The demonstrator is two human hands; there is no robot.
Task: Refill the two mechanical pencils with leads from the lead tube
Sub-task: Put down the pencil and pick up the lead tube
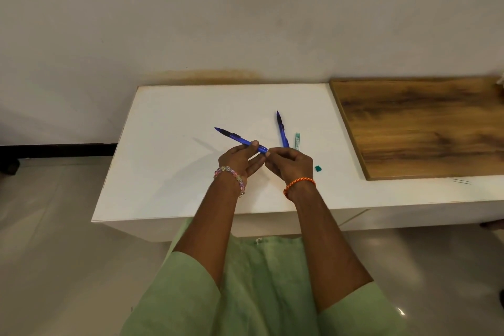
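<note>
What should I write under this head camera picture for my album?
Left hand holds a blue pencil; right hand pinches its end.

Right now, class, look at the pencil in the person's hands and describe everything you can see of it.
The held pencil is slim and blue, plastic by its look, with a dark grip section and clip near the pointed tip. It is raised above the white table, tip aimed up and left. The left hand grips its barrel; the right hand pinches its rear end with its fingers.
</note>
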